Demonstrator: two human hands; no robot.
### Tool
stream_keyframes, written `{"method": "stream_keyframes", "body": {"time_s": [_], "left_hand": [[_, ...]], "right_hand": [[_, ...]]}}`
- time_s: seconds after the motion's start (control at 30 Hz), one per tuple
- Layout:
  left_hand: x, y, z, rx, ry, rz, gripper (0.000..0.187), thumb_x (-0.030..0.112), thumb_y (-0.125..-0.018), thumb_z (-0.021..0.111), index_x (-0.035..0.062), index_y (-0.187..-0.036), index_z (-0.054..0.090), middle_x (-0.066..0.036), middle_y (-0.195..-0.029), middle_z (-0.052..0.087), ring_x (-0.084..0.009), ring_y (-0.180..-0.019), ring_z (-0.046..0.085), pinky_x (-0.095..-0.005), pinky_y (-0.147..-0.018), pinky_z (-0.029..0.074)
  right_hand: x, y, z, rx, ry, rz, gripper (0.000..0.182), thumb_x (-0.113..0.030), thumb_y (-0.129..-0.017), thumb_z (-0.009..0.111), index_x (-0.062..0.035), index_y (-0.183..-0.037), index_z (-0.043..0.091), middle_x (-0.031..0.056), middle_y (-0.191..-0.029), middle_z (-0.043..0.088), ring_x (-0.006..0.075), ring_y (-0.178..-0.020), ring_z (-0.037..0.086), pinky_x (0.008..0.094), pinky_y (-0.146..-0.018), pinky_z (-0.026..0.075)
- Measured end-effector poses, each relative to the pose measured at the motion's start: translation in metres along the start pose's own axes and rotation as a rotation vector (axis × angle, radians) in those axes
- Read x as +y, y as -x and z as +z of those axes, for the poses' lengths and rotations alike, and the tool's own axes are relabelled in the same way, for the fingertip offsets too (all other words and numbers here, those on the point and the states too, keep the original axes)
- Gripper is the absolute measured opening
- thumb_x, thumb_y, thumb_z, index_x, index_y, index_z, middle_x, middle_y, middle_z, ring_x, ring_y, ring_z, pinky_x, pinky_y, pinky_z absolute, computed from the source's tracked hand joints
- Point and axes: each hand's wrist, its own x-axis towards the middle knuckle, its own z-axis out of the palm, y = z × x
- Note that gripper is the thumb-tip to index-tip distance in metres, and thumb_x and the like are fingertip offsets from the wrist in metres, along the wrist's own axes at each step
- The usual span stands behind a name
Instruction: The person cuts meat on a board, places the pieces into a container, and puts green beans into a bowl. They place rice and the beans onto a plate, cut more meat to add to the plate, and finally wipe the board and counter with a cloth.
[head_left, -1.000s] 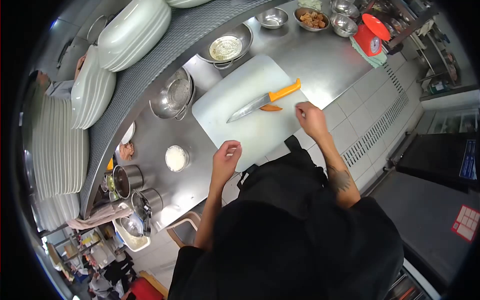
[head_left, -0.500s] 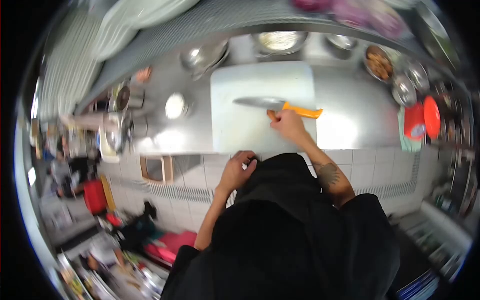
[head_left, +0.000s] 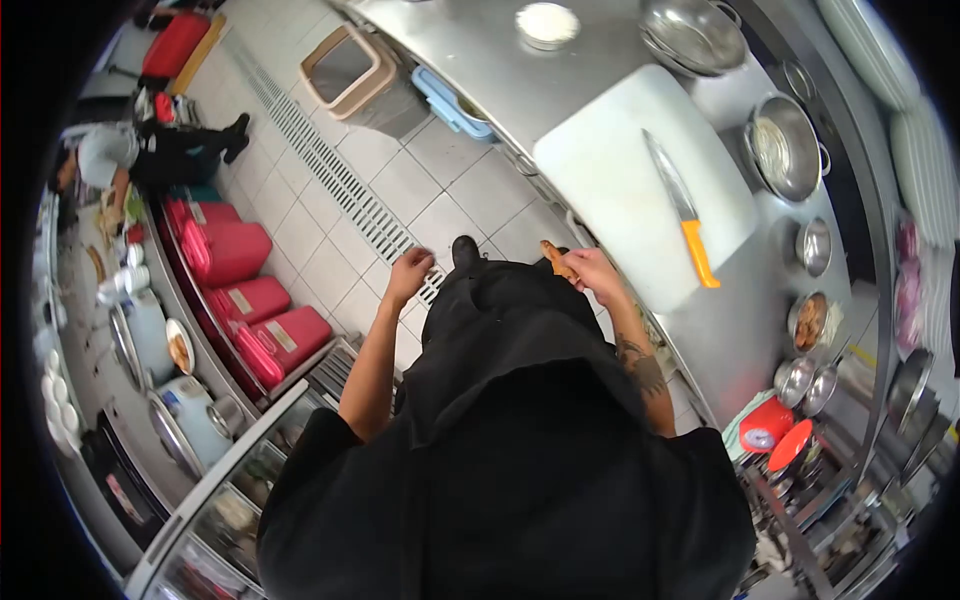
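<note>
In the head view, my right hand (head_left: 592,275) is closed around a small, long orange-brown piece (head_left: 556,260) whose end sticks out past the fingers; its exact kind I cannot tell. It hangs in front of my apron, beside the counter's edge. My left hand (head_left: 411,274) hovers over the floor to the left, fingers curled in with nothing showing in them. A kitchen knife (head_left: 674,187) with an orange handle lies on the white cutting board (head_left: 590,150), apart from both hands.
Steel bowls (head_left: 790,150) line the back of the counter (head_left: 690,340). A small bowl of white contents (head_left: 548,26) stands beyond the board. A bin (head_left: 350,70) and floor drain (head_left: 340,185) lie left. Red tubs (head_left: 240,250) sit under another counter, where a person (head_left: 110,150) stands.
My view has turned left, away from the counter. My right hand has left the board with the orange-brown piece; the knife stays there. My left hand has moved out over the floor.
</note>
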Motion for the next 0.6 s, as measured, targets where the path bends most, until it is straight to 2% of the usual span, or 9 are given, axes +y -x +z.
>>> {"method": "stream_keyframes", "body": {"time_s": [0.1, 0.13, 0.2, 0.3, 0.33, 0.4, 0.47, 0.53, 0.6], "left_hand": [[-0.174, 0.009, -0.055, 0.266, 0.148, -0.282, 0.023, 0.024, -0.088, 0.061, 0.003, -0.098, 0.065, -0.007, -0.073, 0.062, -0.0169, -0.058, 0.06, -0.03, -0.048, 0.048], [-0.181, 0.041, -0.069, 0.308, 0.265, -0.504, 0.02, 0.025, -0.088, 0.061, 0.0056, -0.093, 0.062, -0.005, -0.068, 0.058, -0.0171, -0.054, 0.058, -0.0297, -0.041, 0.044], [-0.225, 0.089, -0.096, 0.378, 0.374, -0.671, 0.013, 0.022, -0.088, 0.057, 0.0099, -0.088, 0.054, -0.005, -0.066, 0.054, -0.0181, -0.05, 0.055, -0.0297, -0.038, 0.041], [-0.254, 0.139, -0.131, 0.416, 0.522, -0.655, 0.01, 0.014, -0.085, 0.053, 0.0074, -0.081, 0.048, -0.003, -0.059, 0.045, -0.0156, -0.041, 0.045, -0.0306, -0.034, 0.033], [-0.294, 0.141, -0.137, 0.436, 0.612, -0.661, 0.008, 0.014, -0.086, 0.053, 0.0071, -0.084, 0.049, -0.004, -0.059, 0.046, -0.0158, -0.041, 0.046, -0.0304, -0.034, 0.033], [-0.274, 0.155, -0.151, 0.495, 0.634, -0.597, 0.008, 0.015, -0.088, 0.051, 0.0075, -0.09, 0.051, -0.004, -0.061, 0.049, -0.016, -0.043, 0.049, -0.0313, -0.035, 0.037], [-0.294, 0.151, -0.164, 0.405, 0.396, -0.497, 0.011, 0.018, -0.09, 0.051, 0.0084, -0.096, 0.054, -0.005, -0.066, 0.054, -0.0178, -0.05, 0.055, -0.0319, -0.038, 0.041], [-0.285, 0.147, -0.17, 0.41, 0.723, -0.564, 0.022, 0.024, -0.09, 0.055, 0.0099, -0.107, 0.057, -0.006, -0.082, 0.063, -0.0208, -0.065, 0.064, -0.035, -0.049, 0.049], [-0.297, 0.133, -0.171, 0.41, 0.363, -0.319, 0.022, 0.023, -0.09, 0.056, 0.01, -0.107, 0.057, -0.006, -0.082, 0.063, -0.021, -0.065, 0.065, -0.036, -0.052, 0.05]], "right_hand": [[0.028, -0.054, 0.03, 0.181, 0.082, 0.152, 0.031, -0.029, -0.089, 0.061, -0.0016, -0.073, 0.062, 0.0013, -0.06, 0.054, 0.0099, -0.046, 0.047, 0.0263, -0.039, 0.036], [0.031, -0.07, 0.042, 0.167, 0.102, 0.14, 0.031, -0.029, -0.089, 0.061, -0.0016, -0.073, 0.062, 0.0013, -0.06, 0.054, 0.0099, -0.046, 0.047, 0.0263, -0.039, 0.036], [0.043, -0.11, 0.06, 0.221, 0.33, 0.267, 0.036, -0.034, -0.087, 0.064, -0.0015, -0.071, 0.063, 0.0016, -0.058, 0.053, 0.0107, -0.043, 0.045, 0.0272, -0.038, 0.036], [0.019, -0.172, 0.11, 0.1, 0.42, 0.178, 0.044, -0.042, -0.086, 0.067, -0.0038, -0.065, 0.062, 0.0017, -0.052, 0.051, 0.0122, -0.04, 0.044, 0.03, -0.037, 0.034], [-0.002, -0.192, 0.131, 0.057, 0.468, 0.108, 0.043, -0.041, -0.086, 0.067, -0.0043, -0.064, 0.062, 0.0017, -0.051, 0.05, 0.0124, -0.038, 0.043, 0.0304, -0.037, 0.034], [-0.072, -0.224, 0.177, 0.002, 0.609, -0.033, 0.044, -0.04, -0.087, 0.067, -0.0045, -0.062, 0.061, 0.0014, -0.048, 0.048, 0.013, -0.036, 0.04, 0.0306, -0.037, 0.033], [-0.139, -0.257, 0.217, 0.004, 0.596, -0.208, 0.041, -0.039, -0.087, 0.067, -0.0039, -0.066, 0.062, 0.0023, -0.051, 0.051, 0.0128, -0.039, 0.043, 0.0307, -0.037, 0.033], [-0.207, -0.273, 0.252, -0.065, 0.27, -0.308, 0.034, -0.035, -0.087, 0.066, -0.0027, -0.077, 0.064, 0.0036, -0.061, 0.057, 0.0122, -0.047, 0.05, 0.0299, -0.04, 0.037], [-0.269, -0.257, 0.283, -0.018, 0.126, -0.337, 0.029, -0.031, -0.087, 0.065, -0.0025, -0.082, 0.064, 0.004, -0.066, 0.058, 0.0119, -0.051, 0.052, 0.0294, -0.041, 0.038]]}}
